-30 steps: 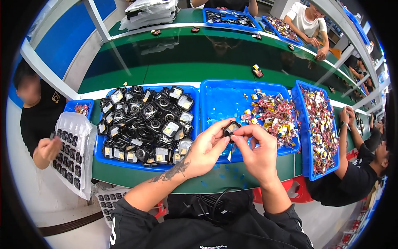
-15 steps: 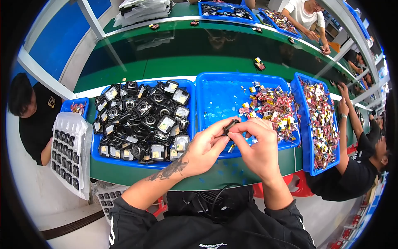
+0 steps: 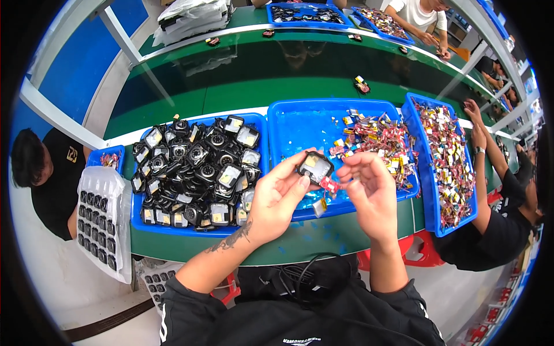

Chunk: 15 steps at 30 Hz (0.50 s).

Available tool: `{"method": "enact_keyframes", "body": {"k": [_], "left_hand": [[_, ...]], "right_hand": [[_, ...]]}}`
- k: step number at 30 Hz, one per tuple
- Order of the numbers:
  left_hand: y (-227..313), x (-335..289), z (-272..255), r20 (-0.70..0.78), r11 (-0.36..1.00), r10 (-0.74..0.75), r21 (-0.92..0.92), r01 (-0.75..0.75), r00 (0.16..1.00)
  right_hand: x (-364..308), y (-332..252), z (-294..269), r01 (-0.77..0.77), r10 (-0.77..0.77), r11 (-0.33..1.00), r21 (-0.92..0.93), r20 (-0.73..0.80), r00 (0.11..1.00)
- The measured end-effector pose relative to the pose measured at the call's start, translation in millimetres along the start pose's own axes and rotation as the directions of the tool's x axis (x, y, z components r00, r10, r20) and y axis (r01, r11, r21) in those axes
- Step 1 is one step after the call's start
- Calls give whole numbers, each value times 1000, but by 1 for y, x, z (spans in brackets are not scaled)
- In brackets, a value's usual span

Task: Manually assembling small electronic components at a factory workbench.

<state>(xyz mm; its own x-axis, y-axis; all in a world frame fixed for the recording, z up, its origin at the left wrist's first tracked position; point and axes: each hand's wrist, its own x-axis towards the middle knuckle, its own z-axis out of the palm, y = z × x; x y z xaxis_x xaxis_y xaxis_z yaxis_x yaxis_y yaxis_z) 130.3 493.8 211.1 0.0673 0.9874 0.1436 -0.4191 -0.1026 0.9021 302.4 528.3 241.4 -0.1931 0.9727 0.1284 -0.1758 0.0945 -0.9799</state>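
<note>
My left hand point(image 3: 280, 196) grips a black watch case point(image 3: 315, 166) by its edge, its hollow grey inside turned up toward me. Beside the case's lower right edge is a small red circuit board point(image 3: 330, 184), and a silver-and-yellow battery point(image 3: 319, 207) hangs below it. My right hand point(image 3: 372, 193) is just right of the board, fingers curled but apart from the thumb. Whether a fingertip touches the board is unclear. Left of my hands, a blue tray point(image 3: 173, 228) is heaped with black watch cases point(image 3: 199, 167). Behind them, another blue tray point(image 3: 297, 124) holds red boards with batteries point(image 3: 381, 144).
At right stands a slanted blue tray point(image 3: 430, 222) full of boards. A plastic tray of dark watch parts point(image 3: 101, 225) leans at left near a seated person point(image 3: 52, 173). Beyond runs a green conveyor point(image 3: 248, 81) carrying scattered pieces. Another person's arms point(image 3: 482, 167) reach in at right.
The watch case has turned in my left hand, showing its hollow inside. The board and battery now hang out beside it. My right hand has moved slightly right and its fingers have loosened.
</note>
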Motion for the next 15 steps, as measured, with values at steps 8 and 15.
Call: {"method": "enact_keyframes", "body": {"k": [8, 15], "left_hand": [[10, -1, -2, 133, 804, 218, 537, -255, 967], [9, -4, 5, 182, 609, 338, 706, -361, 924]], "right_hand": [[-12, 1, -9, -134, 137, 990, -46, 65, 988], [-15, -5, -16, -134, 128, 991, 25, 180, 975]]}}
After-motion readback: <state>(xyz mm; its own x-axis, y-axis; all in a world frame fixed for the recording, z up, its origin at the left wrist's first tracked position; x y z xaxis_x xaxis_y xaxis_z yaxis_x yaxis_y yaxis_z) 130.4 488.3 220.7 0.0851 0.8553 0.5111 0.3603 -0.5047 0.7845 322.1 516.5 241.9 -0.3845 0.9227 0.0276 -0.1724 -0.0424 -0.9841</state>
